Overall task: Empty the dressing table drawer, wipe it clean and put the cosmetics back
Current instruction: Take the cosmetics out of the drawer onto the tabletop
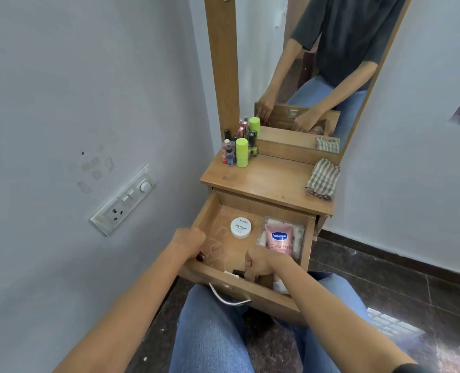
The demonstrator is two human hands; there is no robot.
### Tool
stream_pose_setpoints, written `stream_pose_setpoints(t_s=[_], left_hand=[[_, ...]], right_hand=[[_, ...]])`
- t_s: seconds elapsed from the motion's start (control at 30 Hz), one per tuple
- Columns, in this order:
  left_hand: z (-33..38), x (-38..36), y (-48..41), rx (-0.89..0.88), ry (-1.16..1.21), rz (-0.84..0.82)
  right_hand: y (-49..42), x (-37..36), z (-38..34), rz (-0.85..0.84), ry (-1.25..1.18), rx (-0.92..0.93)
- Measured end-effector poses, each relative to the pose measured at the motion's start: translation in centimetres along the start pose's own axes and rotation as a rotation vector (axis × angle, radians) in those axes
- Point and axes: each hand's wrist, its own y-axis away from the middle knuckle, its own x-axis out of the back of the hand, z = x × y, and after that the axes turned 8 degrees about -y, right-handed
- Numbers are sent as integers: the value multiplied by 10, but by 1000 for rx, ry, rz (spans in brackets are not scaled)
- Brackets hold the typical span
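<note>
Drawer point(308, 239) emptying looks partly done: both hands are down inside it, while bottles point(238, 149) already stand on the counter point(271, 181) well beyond them. The left hand point(189, 242) is curled shut by the near left corner, a small dark-red item point(200, 256) showing just under it; whether it grips that I cannot tell. The right hand point(259, 265) is closed around small dark items point(238, 272) against the front wall. Lift these straight up clear of the rim, then go for the white nail polish jar point(241, 227) just ahead of the hands and the pink Vaseline tube point(280, 239) lying on a clear pouch beyond the right hand. A striped cloth point(322, 180) waits on the counter, far right. Pale walls close in on both sides; the floor is dark stone.
</note>
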Motion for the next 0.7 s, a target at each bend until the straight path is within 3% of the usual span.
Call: stream_pose_setpoints(t_s=[0.13, 0.33, 0.5, 0.7], left_hand=[[-15, 7, -6, 27, 336, 97], [-34, 41, -18, 89, 770, 425], [-44, 81, -42, 165, 834, 624], [-47, 117, -82, 219, 817, 601]], right_hand=[[3, 16, -2, 98, -199, 70], [13, 76, -17, 316, -507, 223], [-1, 131, -37, 591, -685, 314], [-40, 154, -45, 937, -564, 339]])
